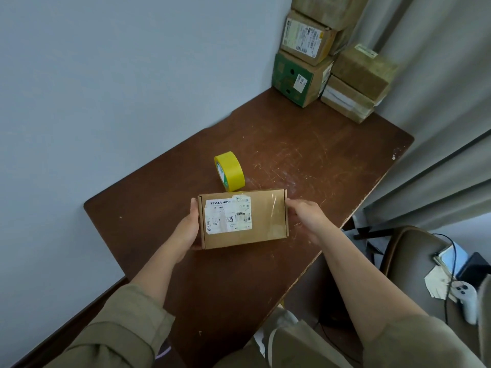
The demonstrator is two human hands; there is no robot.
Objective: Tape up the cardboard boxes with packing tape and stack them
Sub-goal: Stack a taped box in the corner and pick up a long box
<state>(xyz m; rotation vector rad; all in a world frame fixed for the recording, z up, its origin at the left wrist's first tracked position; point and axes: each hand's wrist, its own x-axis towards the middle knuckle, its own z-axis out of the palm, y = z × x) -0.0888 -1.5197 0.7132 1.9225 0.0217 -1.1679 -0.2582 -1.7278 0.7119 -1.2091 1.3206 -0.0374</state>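
Dark brown wooden table [305, 160], scratched and scuffed, pushed into a corner against a pale blue-grey wall [106, 75]. Grey curtain [438, 115] down the right side. Chair [414, 264] at lower right, holding papers, a cable and a white controller [466, 298].

Stacked cardboard boxes [337, 57] at the table's far corner: green-printed box [295, 78] at the bottom left of the pile, plain brown ones above and beside it, touching.

Small flat cardboard box [243, 219] near the table's middle, held between both hands, label face up. Long axis ran left to right across the view, roughly parallel to the near edge of the frame. Label text read upright from the wearer's side; clear tape across the right part of the top.

Left hand [187, 229] wrapped the left short end, thumb on the top edge, fingers underneath. Right hand [305, 213] gripped the right short end, fingers curled over the edge. Couldn't tell whether the box rested on the table or sat just above it.

Yellow tape roll [229, 171] stood on edge just behind the box, apart from both hands.
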